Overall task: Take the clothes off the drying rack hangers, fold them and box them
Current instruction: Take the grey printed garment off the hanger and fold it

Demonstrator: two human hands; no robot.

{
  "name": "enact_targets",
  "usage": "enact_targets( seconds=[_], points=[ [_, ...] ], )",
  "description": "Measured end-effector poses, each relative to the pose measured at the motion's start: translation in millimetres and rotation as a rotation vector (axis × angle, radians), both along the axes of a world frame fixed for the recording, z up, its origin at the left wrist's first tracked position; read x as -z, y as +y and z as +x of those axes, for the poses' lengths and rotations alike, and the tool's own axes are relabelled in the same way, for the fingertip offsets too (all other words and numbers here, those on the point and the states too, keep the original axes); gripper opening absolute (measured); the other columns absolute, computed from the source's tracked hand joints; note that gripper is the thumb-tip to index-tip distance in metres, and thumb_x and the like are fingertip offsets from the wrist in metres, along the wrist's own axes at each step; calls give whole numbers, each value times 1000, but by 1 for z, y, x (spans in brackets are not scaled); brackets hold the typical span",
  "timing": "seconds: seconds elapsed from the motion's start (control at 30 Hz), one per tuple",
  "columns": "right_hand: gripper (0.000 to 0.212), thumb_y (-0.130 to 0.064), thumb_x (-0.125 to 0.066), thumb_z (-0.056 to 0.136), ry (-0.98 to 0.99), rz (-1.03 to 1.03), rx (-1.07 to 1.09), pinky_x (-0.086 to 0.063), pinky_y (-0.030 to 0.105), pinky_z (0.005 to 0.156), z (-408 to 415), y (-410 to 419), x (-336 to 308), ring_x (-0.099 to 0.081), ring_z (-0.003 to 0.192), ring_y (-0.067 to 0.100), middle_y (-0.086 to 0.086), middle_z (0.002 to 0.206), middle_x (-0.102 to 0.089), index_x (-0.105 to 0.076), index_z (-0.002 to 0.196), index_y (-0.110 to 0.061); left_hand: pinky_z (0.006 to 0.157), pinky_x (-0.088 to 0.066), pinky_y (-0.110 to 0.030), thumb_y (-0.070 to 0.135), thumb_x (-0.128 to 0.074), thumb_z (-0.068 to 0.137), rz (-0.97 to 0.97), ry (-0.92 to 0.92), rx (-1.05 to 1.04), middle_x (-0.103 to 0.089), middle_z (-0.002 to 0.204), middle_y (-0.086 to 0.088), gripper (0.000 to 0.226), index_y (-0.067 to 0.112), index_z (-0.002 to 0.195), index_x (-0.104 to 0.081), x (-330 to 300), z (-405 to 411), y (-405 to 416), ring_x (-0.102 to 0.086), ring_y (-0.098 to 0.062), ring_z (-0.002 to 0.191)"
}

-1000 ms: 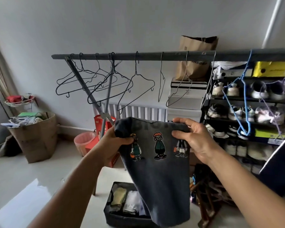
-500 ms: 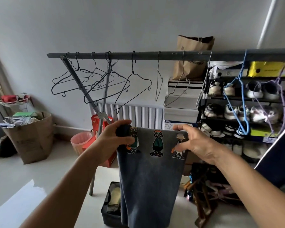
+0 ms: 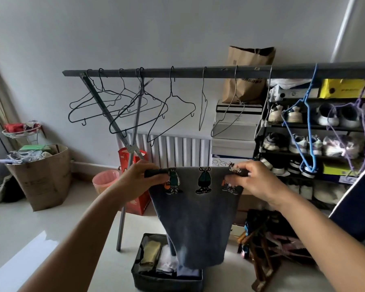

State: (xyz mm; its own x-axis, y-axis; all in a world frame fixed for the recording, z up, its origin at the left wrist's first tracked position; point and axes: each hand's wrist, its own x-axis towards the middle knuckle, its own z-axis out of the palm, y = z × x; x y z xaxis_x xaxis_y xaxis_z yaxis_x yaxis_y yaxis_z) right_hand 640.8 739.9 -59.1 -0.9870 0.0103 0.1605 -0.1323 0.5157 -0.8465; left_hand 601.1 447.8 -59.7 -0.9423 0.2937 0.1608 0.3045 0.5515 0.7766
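Head view, garment: grey folded garment with three cartoon patches, held up at centre frame, hanging over the box.
Left hand: fingers pinching the top edge's 9 o'clock corner.
Right hand: fingers pinching the 3 o'clock corner.
Box: dark fabric box on the floor at 6 o'clock, folded clothes inside.
Rack: grey rail at 12 o'clock, bare wire hangers hooked along it.
Shoe shelf: at 3 o'clock.
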Motion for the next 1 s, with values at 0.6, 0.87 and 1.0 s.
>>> enact_targets(
  seconds=[0.6, 0.87, 1.0],
  points=[
    [10, -25, -65, 90, 170, -759, 109, -52, 44, 78, -12, -33, -41, -64, 80, 30, 11, 82, -67, -66, 86, -15, 67, -60, -38, 51, -95, 6, 976, -677, 152, -73, 99, -15, 121, 5, 113, -60, 48, 40, 37, -72, -28, 87],
    [62, -65, -67, 68, -182, -913, -119, -52, 40, 85, -1, 3, -12, -71, 96, 26, 11, 106, -73, -73, 102, -14, 59, -60, -30, 25, -63, 81, 943, -649, 38, -76, 90, -10, 32, 10, 109, -64, 27, 40, 46, -74, -24, 76],
    [92, -65, -89, 31, -378, -965, -320, -53, 44, 87, 13, 4, 29, -67, 107, 30, 14, 117, -69, -75, 108, -14, 61, -59, -30, 30, -66, 79, 886, -682, 26, -76, 94, -10, 40, 10, 113, -63, 23, 35, 45, -74, -24, 80]
  ],
)
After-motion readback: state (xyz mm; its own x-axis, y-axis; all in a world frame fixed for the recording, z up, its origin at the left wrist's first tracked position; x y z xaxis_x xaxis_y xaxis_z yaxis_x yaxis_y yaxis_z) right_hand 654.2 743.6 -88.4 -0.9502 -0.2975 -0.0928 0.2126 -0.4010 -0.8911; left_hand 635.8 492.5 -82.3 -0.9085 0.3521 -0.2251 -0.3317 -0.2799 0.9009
